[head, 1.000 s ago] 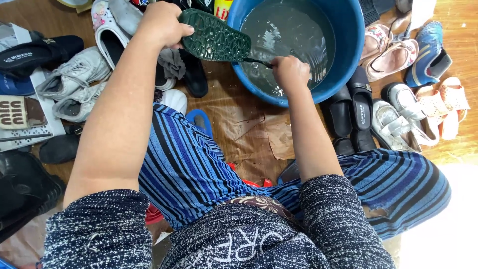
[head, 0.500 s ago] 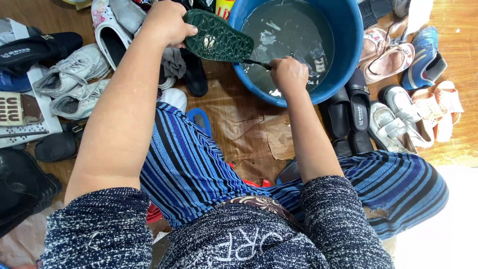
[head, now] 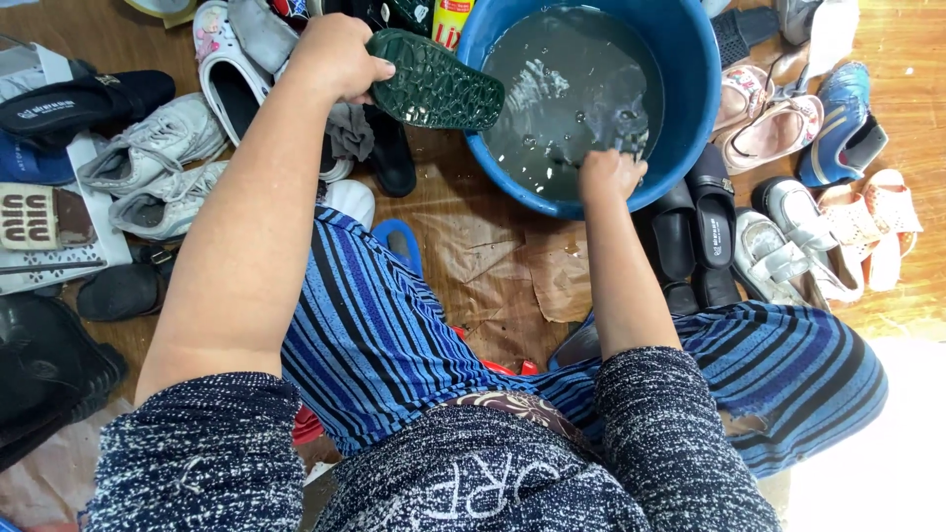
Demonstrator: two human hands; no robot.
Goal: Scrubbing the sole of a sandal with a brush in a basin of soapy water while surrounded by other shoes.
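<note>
Dark green sandal [head: 434,87] with a scaly, crocodile-pattern sole, held sole-up in the left hand [head: 337,54], fingers wrapped tight around its heel end. Toe end pokes out over the rim of the blue basin [head: 690,59]. Basin sits on the wooden floor [head: 118,30], full of murky grey water [head: 562,89] with a few bubbles. Right hand [head: 609,175] at the near rim of the basin, closed into a fist, knuckles up; something dark at the fingertips dips in the water, cannot tell what it is. Brown paper [head: 512,276] lies wet on the floor just below the basin. Shoes all around: grey sneakers [head: 158,167] left, black slides [head: 695,232] touching the basin's right side, pink sandals [head: 764,123] and a blue shoe [head: 843,123] further right. Person's legs in blue striped trousers [head: 394,335], knees apart either side of the paper.
</note>
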